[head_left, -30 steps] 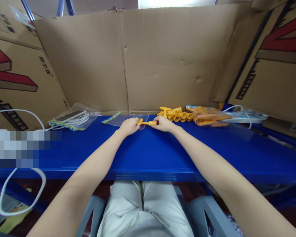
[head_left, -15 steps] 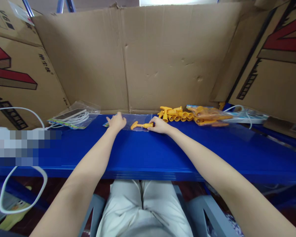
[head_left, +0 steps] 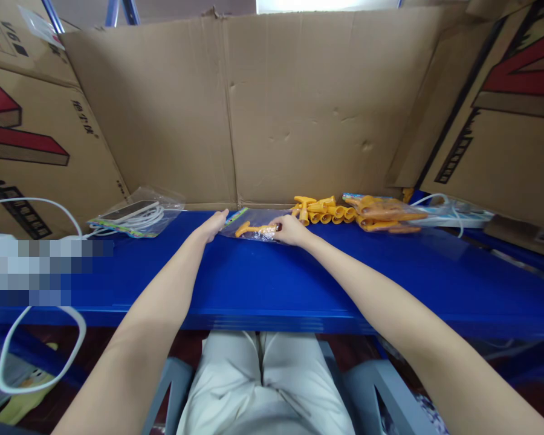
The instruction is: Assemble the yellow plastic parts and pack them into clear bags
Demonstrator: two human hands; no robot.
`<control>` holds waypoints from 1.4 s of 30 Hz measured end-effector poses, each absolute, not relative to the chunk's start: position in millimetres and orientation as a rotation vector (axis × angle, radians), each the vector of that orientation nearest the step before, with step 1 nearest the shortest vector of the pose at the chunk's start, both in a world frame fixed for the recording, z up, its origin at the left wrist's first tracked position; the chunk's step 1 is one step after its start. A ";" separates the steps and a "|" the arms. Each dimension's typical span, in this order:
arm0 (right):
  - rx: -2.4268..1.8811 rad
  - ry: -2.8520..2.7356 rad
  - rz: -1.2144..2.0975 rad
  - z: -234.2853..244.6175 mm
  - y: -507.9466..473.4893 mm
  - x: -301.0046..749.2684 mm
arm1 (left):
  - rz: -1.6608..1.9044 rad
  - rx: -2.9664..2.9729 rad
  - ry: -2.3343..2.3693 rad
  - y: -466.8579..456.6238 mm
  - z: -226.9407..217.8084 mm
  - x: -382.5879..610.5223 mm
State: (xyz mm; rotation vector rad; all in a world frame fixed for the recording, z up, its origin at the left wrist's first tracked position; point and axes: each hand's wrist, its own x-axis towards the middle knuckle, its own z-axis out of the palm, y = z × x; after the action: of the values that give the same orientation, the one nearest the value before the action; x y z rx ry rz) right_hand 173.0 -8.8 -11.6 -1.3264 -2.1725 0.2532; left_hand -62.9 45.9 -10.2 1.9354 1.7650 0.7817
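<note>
A clear zip bag (head_left: 259,218) lies on the blue table, its green-and-blue strip slanting up at the left end. Inside it is a yellow plastic piece (head_left: 243,230) with a T-shaped end pointing left; the right end of the piece is covered by fingers. My right hand (head_left: 292,230) is closed on the bag's right end, around that part. At the bag's left end, my left hand (head_left: 212,226) is held edge-on, its fingers stretched and its thumb side up. It holds nothing that I can see.
Several yellow plastic pieces (head_left: 326,210) are stacked behind my right hand. Bagged yellow pieces (head_left: 381,212) lie farther right, near a white cable (head_left: 439,198). At the left is a bag with a white cable (head_left: 149,214). A cardboard wall (head_left: 299,109) closes off the back.
My left hand has shifted slightly left and turned on edge, off the bag's strip. The strip now shows, slanted upward. My right hand has moved a little left over the yellow piece.
</note>
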 end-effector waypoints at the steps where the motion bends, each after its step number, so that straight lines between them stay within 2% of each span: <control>1: -1.325 -2.173 0.272 -12.7 -7.6 173.7 | 0.810 1.824 1.719 43.5 -8.9 -60.9; 9: -1.223 -2.099 0.225 -24.9 4.0 172.7 | 0.887 1.378 1.508 25.3 3.6 -45.1; 15: -1.094 -2.115 0.603 -24.2 -0.5 169.8 | 0.981 1.307 1.557 22.0 5.7 -41.3; 33: -1.079 -2.006 0.814 -26.7 2.2 174.4 | 0.947 1.845 1.413 33.0 -10.5 -36.0; 37: -1.078 -1.935 0.840 -28.9 7.4 172.8 | 0.891 2.041 1.637 34.0 -9.5 -39.0; 42: -1.182 -1.858 0.582 -21.2 20.1 187.6 | 0.738 2.152 2.167 29.9 -4.8 -47.1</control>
State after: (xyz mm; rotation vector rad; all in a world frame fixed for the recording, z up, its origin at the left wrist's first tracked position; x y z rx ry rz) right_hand 187.6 20.1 -21.2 -1.1825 -1.8579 0.5816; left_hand -47.1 29.9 -4.8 2.1523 2.1673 0.7381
